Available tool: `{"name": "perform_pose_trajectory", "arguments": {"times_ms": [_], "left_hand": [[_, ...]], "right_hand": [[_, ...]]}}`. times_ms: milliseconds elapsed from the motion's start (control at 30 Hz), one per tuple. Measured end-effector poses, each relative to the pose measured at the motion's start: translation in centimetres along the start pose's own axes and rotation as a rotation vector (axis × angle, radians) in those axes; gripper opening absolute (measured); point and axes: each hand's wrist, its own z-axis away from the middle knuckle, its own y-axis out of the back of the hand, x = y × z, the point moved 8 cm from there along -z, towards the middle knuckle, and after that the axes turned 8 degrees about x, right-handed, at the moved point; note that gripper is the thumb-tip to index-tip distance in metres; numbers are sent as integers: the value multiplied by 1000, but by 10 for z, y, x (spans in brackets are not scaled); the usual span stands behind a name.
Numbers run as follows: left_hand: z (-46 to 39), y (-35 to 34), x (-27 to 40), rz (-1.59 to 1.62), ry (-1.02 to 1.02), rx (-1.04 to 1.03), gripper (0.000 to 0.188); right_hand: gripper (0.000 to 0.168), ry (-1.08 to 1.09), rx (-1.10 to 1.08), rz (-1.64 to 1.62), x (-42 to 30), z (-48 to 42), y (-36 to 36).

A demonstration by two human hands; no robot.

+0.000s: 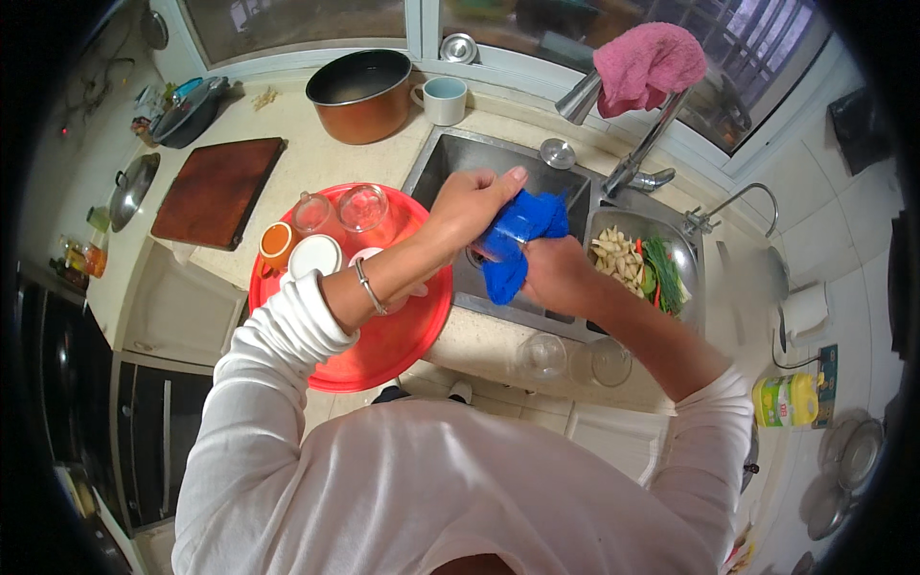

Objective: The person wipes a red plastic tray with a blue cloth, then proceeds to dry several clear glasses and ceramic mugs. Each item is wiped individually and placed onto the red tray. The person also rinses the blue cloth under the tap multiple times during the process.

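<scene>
Over the steel sink, my left hand and my right hand are both on a blue cloth. A clear glass or similar see-through piece seems to lie within the cloth, mostly hidden by it and by my fingers. Under my left forearm is a red round tray with upside-down glass cups, an orange mug and a white cup. Two clear glasses stand on the counter edge below my right hand.
A steel basin at right holds peeled pale vegetables and green onions. The faucet carries a pink towel. Behind stand an orange pot and a white mug; a wooden cutting board lies left, a yellow jug right.
</scene>
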Motion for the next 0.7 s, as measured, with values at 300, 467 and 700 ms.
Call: {"name": "perform_pose_trajectory", "arguments": {"times_ms": [300,467,700], "left_hand": [[38,8,47,-295,-731,116,13],[42,21,68,-216,-813,-57,48],[65,93,73,-511,-794,243,49]], "right_hand": [[12,-872,-19,-1554,4,18,-31],[11,-833,20,-1602,3,4,-9],[25,-939,306,-1304,10,-6,12]]}}
